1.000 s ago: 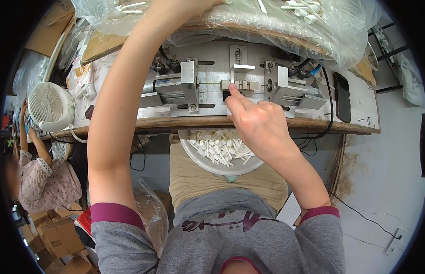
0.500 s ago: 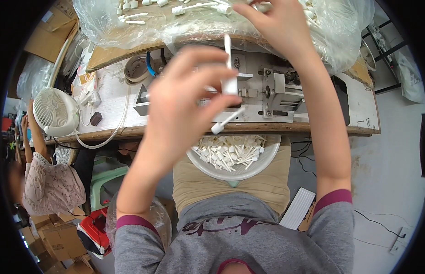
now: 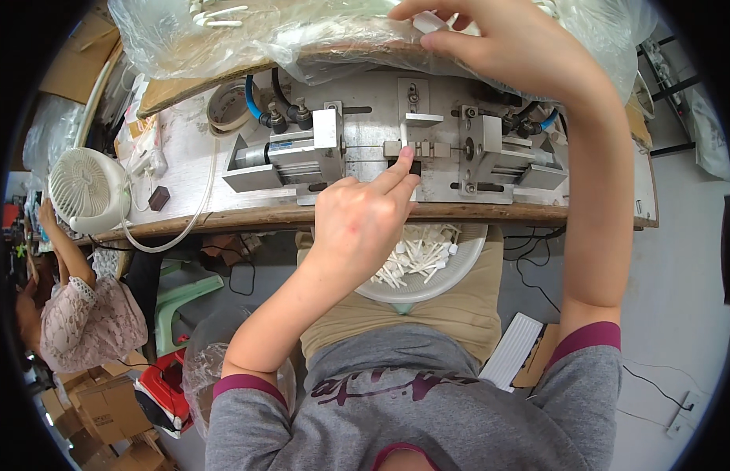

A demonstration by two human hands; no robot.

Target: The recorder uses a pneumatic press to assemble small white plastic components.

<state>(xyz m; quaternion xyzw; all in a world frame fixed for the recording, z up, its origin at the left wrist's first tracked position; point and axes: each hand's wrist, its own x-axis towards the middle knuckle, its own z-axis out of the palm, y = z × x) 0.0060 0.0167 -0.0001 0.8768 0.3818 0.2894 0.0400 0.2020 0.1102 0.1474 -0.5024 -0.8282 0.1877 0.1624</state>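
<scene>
My left hand (image 3: 363, 216) reaches over the bench to a small metal clamping fixture (image 3: 434, 149). Its index finger is stretched out and presses on a white plastic stick (image 3: 404, 129), which stands up past the fingertip toward a metal stop. The other fingers are drawn together, and the thumb is hidden beneath the hand. Over the plastic-covered pile at the back, my right hand (image 3: 490, 35) is closed on a white cup-headed plastic piece (image 3: 430, 22). More such pieces (image 3: 420, 255) fill a white basket (image 3: 461, 275) on my lap, partly under my left hand.
Metal cylinder units, left (image 3: 302, 153) and right (image 3: 494, 149), flank the fixture. A tape roll (image 3: 230, 106) and a white fan (image 3: 90, 191) stand to the left. Clear plastic sheeting (image 3: 326, 59) covers the back ledge. Another person (image 3: 90, 314) sits at far left.
My left hand has come down to the fixture, bringing the white stick there. A loose piece beneath that hand is gone from the air. My right hand has drawn a piece from the pile.
</scene>
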